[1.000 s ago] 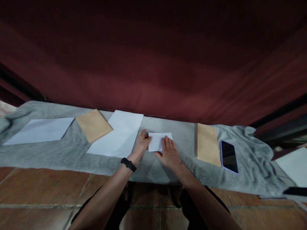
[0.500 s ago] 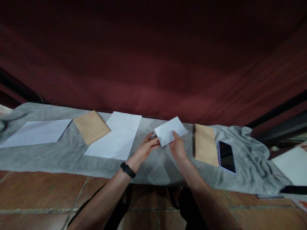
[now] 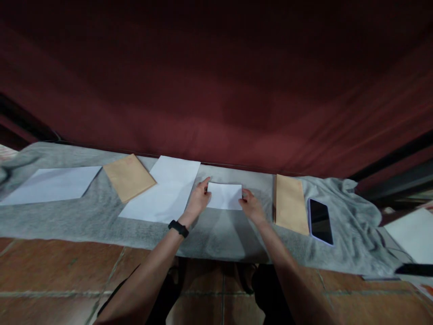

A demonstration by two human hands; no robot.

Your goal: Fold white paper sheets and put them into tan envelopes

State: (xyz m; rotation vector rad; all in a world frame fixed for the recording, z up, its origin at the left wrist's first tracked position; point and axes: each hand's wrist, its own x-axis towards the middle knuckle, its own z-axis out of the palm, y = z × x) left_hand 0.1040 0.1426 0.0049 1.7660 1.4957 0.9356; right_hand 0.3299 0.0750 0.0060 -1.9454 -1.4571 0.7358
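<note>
Between my two hands is a folded sheet of white paper (image 3: 224, 196), its long side running left to right. My left hand (image 3: 199, 196), with a black band at the wrist, pinches its left edge. At the opposite short edge, my right hand (image 3: 251, 205) grips the paper between thumb and fingers. Left of my left hand lies a larger white sheet (image 3: 169, 185), and a brown envelope stack (image 3: 129, 177) overlaps its left corner. A second brown envelope stack (image 3: 291, 205) lies to the right of my right hand.
A grey cloth (image 3: 111, 225) covers the long surface. Beside the right envelopes lies a phone (image 3: 320, 221) with a purple edge. More white paper (image 3: 54, 184) rests at far left. A dark red curtain (image 3: 216, 104) hangs behind; tiled floor (image 3: 67, 266) shows in front.
The folded paper has turned from tilted to level and come lower. My left hand has moved from beside it to grip its left edge; my right hand has shifted to its right edge.
</note>
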